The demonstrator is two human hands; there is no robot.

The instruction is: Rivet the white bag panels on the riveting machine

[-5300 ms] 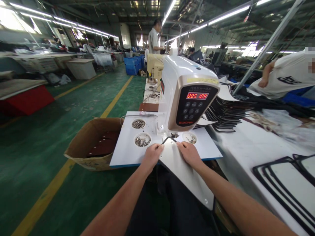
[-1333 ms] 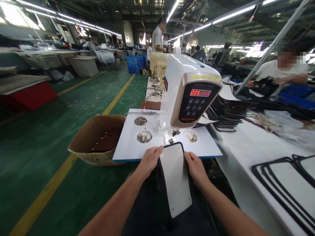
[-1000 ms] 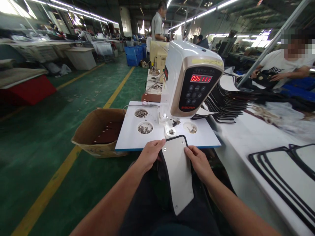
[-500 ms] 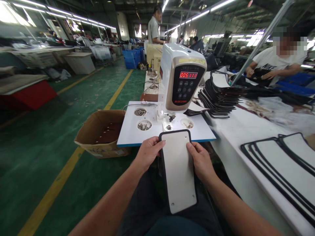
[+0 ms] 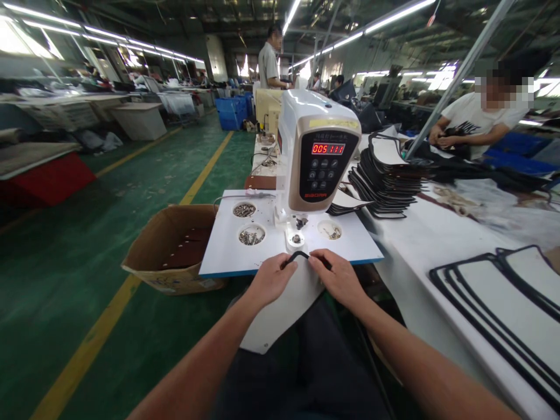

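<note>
"What's that in their hands?"

"A thin, flat, pale grey sheet with a black rim (image 5: 280,315). It's slanted above the lap, in front of the white board with a blue edge (image 5: 225,254). One corner points at the small round white foot (image 5: 289,244) of the white and gold machine with red numbers (image 5: 321,166)."

"Is it heavy?"

"Light, I'd guess. The ones in the tall pile of black-rimmed sheets (image 5: 385,186) curve a bit, so it's likely bendy, but not floppy like cloth. Its flat face might be slippery. I don't think it would snap."

"Where would you grab it?"

"By the black rim, one hand each side of the corner."

"Like they do?"

"Yes. The left hand (image 5: 272,279) is nearly closed, pinching the corner's left side. The right hand (image 5: 338,277) pinches the other side, thumb and finger close together. I can't see the fingers underneath."
</note>
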